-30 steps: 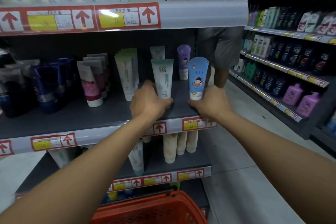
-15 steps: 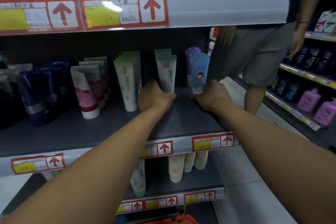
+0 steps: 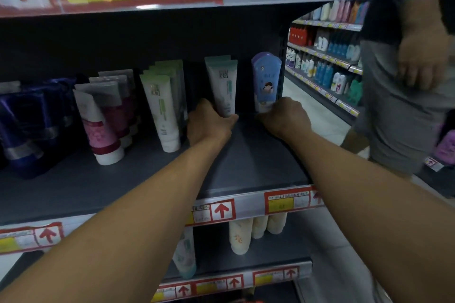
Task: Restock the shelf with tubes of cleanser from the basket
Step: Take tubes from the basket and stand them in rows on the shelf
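1. Both tubes now sit far back on the shelf (image 3: pixel 246 167); a second ago they stood near its front edge.
2. Left hand (image 3: pixel 209 125) grips the base of the white-green tube (image 3: pixel 222 86), upright, touching its row.
3. Right hand (image 3: pixel 285 118) holds the foot of the blue tube (image 3: pixel 267 81), upright by the end post.
4. Reading: placement nearly done; release next. Basket out of view.
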Motion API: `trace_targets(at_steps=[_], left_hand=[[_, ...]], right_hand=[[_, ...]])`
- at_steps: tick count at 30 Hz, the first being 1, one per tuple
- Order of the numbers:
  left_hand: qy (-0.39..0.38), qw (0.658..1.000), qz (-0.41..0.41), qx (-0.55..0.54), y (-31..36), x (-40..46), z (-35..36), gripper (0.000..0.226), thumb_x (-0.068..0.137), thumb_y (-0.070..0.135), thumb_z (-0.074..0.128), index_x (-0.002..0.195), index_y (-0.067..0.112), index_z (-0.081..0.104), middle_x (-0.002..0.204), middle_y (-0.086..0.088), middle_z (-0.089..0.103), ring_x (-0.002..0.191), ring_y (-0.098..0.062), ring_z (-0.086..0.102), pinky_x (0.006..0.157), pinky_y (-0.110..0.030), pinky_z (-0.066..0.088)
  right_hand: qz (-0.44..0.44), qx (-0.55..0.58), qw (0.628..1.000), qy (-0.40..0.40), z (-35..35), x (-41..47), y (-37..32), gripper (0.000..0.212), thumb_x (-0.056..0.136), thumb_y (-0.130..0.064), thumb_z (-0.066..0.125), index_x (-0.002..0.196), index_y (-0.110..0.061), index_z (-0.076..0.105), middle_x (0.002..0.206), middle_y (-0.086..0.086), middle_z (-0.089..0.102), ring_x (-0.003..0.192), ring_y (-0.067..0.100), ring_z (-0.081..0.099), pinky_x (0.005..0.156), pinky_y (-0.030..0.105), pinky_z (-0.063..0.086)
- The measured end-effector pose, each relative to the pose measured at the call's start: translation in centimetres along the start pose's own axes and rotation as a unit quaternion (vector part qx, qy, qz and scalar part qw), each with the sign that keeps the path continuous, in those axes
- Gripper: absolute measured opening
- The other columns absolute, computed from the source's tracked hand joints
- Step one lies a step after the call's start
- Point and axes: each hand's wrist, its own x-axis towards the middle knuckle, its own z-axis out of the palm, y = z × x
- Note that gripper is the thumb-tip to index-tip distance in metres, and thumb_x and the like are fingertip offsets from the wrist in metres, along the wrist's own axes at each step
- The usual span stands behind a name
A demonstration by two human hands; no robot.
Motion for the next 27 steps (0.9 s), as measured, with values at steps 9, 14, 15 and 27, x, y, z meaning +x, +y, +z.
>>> trace_targets(at_steps=[9, 14, 15, 27], left_hand=[[-0.026, 1.000, 0.005, 0.002, -0.6, 0.3, 0.1, 0.068, 0.079, 0.046, 0.084, 0.131, 0.012, 0.057, 0.135, -0.011, 0.066, 0.121, -0.033, 0.065, 0.086, -0.034, 0.052], [-0.020, 1.000, 0.013, 0.014, -0.4, 0.3, 0.1, 0.068, 0.085, 0.045, 0.082, 0.136, 0.010, 0.055, 0.140, -0.013, 0.063, 0.127, -0.034, 0.061, 0.090, -0.034, 0.050], [-0.021, 1.000, 0.014, 0.017, -0.4, 0.3, 0.0, 0.067, 0.086, 0.044, 0.081, 0.136, 0.009, 0.053, 0.141, -0.013, 0.061, 0.129, -0.034, 0.059, 0.092, -0.035, 0.049], [-0.036, 0.999, 0.005, 0.040, -0.7, 0.8, 0.7, 0.069, 0.090, 0.046, 0.080, 0.139, 0.010, 0.048, 0.147, -0.011, 0.057, 0.135, -0.034, 0.055, 0.101, -0.040, 0.047]], right_hand=[[-0.020, -0.017, 1.000, -0.001, 0.5, 0.0, 0.1, 0.059, 0.082, -0.056, 0.072, 0.125, -0.016, 0.066, 0.119, 0.014, 0.070, 0.105, 0.036, 0.068, 0.082, 0.039, 0.057], [-0.020, -0.010, 1.000, 0.009, 0.5, 0.1, 0.4, 0.056, 0.085, -0.052, 0.074, 0.124, -0.011, 0.067, 0.120, 0.016, 0.070, 0.109, 0.037, 0.067, 0.086, 0.042, 0.057], [-0.021, -0.010, 1.000, 0.011, 0.6, 0.1, 0.4, 0.056, 0.086, -0.051, 0.073, 0.124, -0.010, 0.067, 0.120, 0.017, 0.069, 0.109, 0.038, 0.067, 0.086, 0.041, 0.056], [-0.023, -0.041, 0.999, 0.000, 1.3, 1.0, 0.7, 0.058, 0.085, -0.050, 0.072, 0.124, -0.008, 0.065, 0.117, 0.018, 0.068, 0.105, 0.038, 0.066, 0.079, 0.036, 0.051]])
